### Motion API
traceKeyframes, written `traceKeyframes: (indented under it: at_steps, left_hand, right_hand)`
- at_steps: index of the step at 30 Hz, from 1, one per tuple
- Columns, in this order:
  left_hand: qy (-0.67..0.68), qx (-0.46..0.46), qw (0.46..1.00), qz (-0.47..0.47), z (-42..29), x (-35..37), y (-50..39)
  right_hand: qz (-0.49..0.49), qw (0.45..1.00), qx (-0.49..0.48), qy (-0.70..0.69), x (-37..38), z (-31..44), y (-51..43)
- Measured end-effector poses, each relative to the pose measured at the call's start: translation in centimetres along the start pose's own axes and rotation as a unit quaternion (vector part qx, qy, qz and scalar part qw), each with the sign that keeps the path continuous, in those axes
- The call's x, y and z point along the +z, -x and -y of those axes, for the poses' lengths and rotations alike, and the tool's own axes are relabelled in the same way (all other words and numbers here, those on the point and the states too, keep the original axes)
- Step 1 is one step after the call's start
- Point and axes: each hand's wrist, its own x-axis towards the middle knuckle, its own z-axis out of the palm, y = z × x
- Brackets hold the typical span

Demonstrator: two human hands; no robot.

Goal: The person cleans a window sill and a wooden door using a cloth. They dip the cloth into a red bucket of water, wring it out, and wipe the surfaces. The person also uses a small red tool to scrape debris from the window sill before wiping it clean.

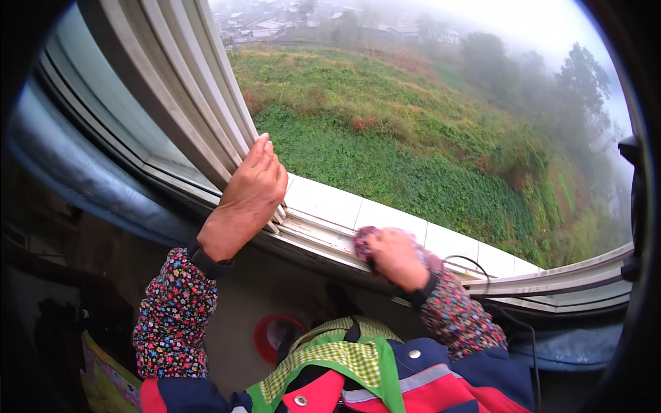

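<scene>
My left hand (248, 196) rests against the upright edge of a sliding window frame (191, 82), its fingers bent over the outer profile. Further right, my right hand (395, 255) presses a bunched maroon cloth (365, 242) onto the window's lower track (320, 235). Hand and cloth are slightly blurred. Part of the cloth is hidden under my fingers. White tiles (387, 217) line the outer sill just beyond the track.
A thin black cable (532, 335) loops over the track at right. Another window sash (552, 279) stands there. On the floor below is a red bucket (263, 340). Blue curtains (93, 170) hang at both sides. Outside, a green slope (387, 160) drops away in mist.
</scene>
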Motion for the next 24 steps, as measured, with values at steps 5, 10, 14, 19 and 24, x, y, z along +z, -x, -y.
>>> traceKeyframes:
  at_steps: [5,10,14,19,24]
  left_hand:
    - [0.406,-0.139,0.896,-0.113,-3.1,-1.5,0.2]
    - [0.781,-0.091,0.617,0.033,-15.0,-1.6,-0.5]
    - [0.931,-0.071,0.346,0.096,-20.5,-1.2,0.5]
    - [0.907,-0.142,0.308,0.249,-17.5,-1.1,6.7]
    - [0.831,-0.264,0.433,0.229,-15.1,-0.9,12.4]
  right_hand:
    - [0.186,0.963,0.193,0.028,-6.8,-4.9,8.6]
    - [-0.111,0.921,0.239,-0.287,-10.0,-3.1,9.4]
    - [-0.108,0.720,0.174,-0.663,-11.2,2.0,6.8]
    - [0.020,0.482,0.095,-0.871,-7.6,4.4,5.3]
    - [0.000,0.699,0.110,-0.706,-4.1,2.2,7.0]
